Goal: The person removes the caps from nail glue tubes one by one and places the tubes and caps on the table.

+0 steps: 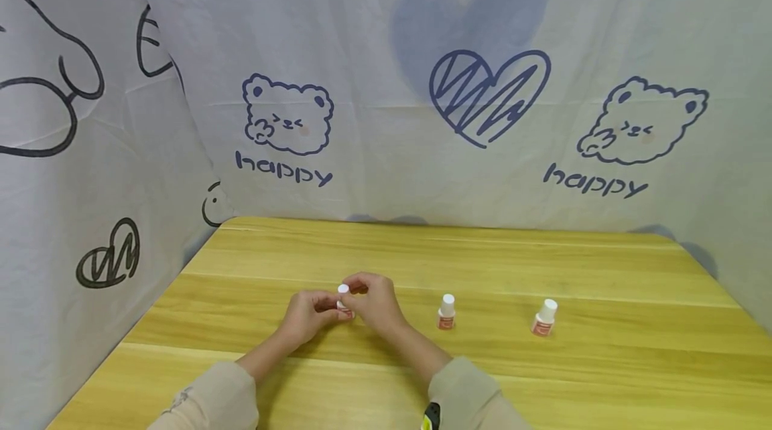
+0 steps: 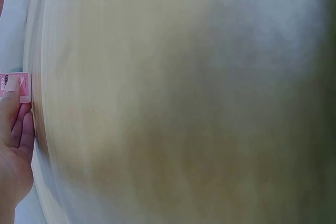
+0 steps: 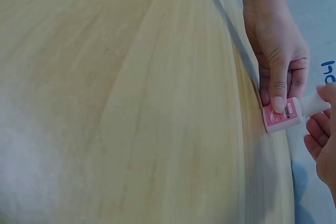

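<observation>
A small white bottle with a pink label (image 3: 282,118) stands upright on the table between both hands. My left hand (image 1: 306,315) pinches its labelled body, the thumb lying across the label in the right wrist view. At the white cap (image 3: 314,105), my right hand (image 1: 375,303) holds on with thumb and fingers. Only the lower, labelled part of the bottle (image 2: 25,86) shows in the left wrist view, under the left thumb. To the right stand two similar bottles, one nearer (image 1: 446,313) and one farther off (image 1: 545,318), both upright with white caps on.
The wood-grain table (image 1: 289,249) reaches back to a pale cloth (image 1: 374,169) printed with bears, hearts and "happy". Another printed cloth (image 1: 48,216) hangs along the left side. Light sleeves (image 1: 211,393) cover the forearms.
</observation>
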{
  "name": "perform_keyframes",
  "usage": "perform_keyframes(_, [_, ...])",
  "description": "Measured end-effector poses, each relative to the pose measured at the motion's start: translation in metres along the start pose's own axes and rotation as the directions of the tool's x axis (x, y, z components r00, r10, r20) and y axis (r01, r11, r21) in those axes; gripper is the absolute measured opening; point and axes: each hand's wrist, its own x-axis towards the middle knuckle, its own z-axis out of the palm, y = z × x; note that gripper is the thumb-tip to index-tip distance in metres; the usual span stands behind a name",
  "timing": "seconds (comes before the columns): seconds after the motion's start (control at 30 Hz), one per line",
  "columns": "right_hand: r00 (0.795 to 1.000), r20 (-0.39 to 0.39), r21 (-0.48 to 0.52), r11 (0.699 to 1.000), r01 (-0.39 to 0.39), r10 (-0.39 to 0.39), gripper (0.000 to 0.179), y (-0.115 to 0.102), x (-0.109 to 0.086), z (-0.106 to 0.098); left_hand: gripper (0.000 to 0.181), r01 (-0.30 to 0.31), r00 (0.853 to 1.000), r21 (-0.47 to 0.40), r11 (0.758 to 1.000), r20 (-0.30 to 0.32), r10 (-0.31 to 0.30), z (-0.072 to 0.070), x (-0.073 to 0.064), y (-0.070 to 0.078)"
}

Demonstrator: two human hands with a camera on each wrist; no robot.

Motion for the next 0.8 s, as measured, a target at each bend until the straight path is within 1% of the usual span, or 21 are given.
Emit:
perform_keyframes(0.1, [0.999, -0.033, 0.011, 1.0, -0.01, 0.011, 0.01, 0.0002, -0.0004, 0.0012, 0.017, -0.014, 1.0, 0.006, 1.0, -0.008, 0.014, 0.0006, 0.0001, -0.001])
perform_keyframes(0.2, [0.999, -0.041, 0.021, 1.0, -0.021, 0.022, 0.007, 0.0005, -0.0003, 0.0018, 0.016, -0.01, 1.0, 0.002, 1.0, -0.009, 0.01, 0.0009, 0.0001, -0.0011])
perform_keyframes(0.37, [0.999, -0.035, 0.018, 1.0, -0.011, 0.011, 0.007, 0.0, 0.0008, 0.001, 0.017, 0.007, 1.0, -0.017, 1.0, 0.005, -0.007, 0.0006, 0.0004, -0.0005])
perform_keyframes(0.47, [1.0, -0.029, 0.006, 1.0, -0.003, 0.003, 0.007, -0.0012, 0.0012, 0.0002, 0.017, -0.003, 1.0, -0.01, 1.0, 0.003, 0.003, 0.0004, 0.0007, -0.0005])
perform_keyframes(0.6, [1.0, -0.016, -0.008, 1.0, -0.021, 0.021, 0.007, -0.0026, 0.0012, 0.0, 0.018, -0.019, 1.0, -0.001, 1.0, -0.001, 0.019, 0.0004, 0.0008, -0.0012])
perform_keyframes(0.7, [0.999, -0.002, -0.012, 0.999, -0.041, 0.041, 0.007, -0.0034, 0.0014, -0.0001, 0.017, -0.008, 1.0, -0.004, 1.0, -0.004, 0.008, 0.0004, 0.0008, -0.0011])
perform_keyframes(0.8, [0.999, 0.014, -0.013, 0.999, -0.046, 0.046, 0.008, -0.0042, 0.0016, -0.0007, 0.016, 0.003, 1.0, -0.002, 1.0, -0.004, -0.003, -0.0001, 0.0008, -0.0006])
